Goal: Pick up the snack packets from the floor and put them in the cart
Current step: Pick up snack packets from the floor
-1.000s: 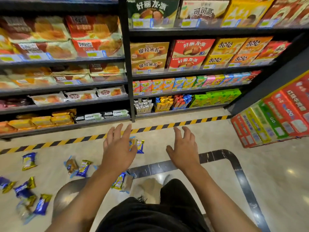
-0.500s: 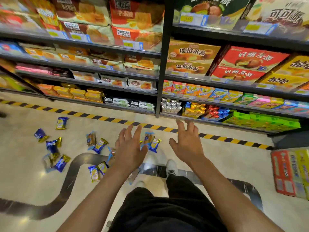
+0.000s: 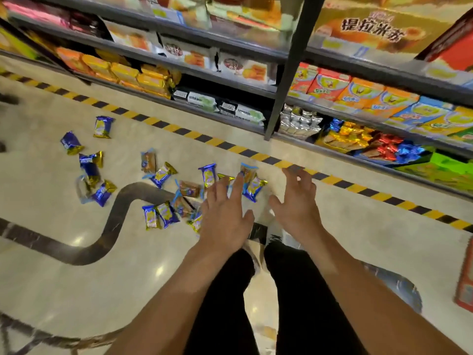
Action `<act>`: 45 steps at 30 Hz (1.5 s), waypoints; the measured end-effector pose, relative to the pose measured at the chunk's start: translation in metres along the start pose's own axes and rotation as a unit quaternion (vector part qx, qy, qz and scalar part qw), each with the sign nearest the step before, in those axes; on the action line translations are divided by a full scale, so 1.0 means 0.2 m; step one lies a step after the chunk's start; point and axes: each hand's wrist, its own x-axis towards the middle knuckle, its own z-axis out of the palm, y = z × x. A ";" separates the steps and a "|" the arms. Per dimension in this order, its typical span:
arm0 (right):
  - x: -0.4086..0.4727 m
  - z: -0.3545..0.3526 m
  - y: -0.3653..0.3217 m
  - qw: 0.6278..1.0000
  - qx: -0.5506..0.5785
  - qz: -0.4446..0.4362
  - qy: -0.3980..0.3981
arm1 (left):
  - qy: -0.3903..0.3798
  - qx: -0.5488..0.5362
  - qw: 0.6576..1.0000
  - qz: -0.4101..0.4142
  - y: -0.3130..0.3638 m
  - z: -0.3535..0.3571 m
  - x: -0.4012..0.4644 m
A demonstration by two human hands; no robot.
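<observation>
Black trouser legs (image 3: 294,290) fill the near foreground, both bare forearms stretched out above them. Just beyond, the left hand (image 3: 225,216) hovers with fingers spread and straight, holding nothing, above the nearest crinkly blue-and-gold foil snack packets (image 3: 163,215) strewn across the glossy beige tiled floor (image 3: 51,283). The right hand (image 3: 298,203) hangs beside it, fingers loosely curled, also empty. More packets lie scattered further left, well apart. No cart is clearly in view, so the drop-off spot cannot be judged. Slippery wrappers lying overlapped could squirt from a hasty grab, and the far-left strays are easily missed. Past the yellow-and-black hazard stripe (image 3: 258,156) stand grey metal shelves (image 3: 230,116); one orange cake box (image 3: 378,29) reads 提拉米苏, other labels are blurred.
</observation>
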 end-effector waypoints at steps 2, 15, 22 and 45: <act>0.16 0.21 0.10 1.000 0.016 0.023 0.008 | 0.002 -0.007 1.000 0.004 -0.08 0.14 0.20; 1.16 1.69 0.82 0.992 0.038 0.116 0.020 | 0.035 -0.037 0.998 0.023 -0.71 1.43 1.45; 1.43 2.17 1.05 0.980 0.102 0.170 0.031 | 0.059 -0.058 0.997 0.013 -0.85 1.83 1.87; 1.60 2.64 1.25 0.947 0.208 0.237 0.060 | 0.051 -0.014 0.999 -0.006 -1.10 2.40 2.31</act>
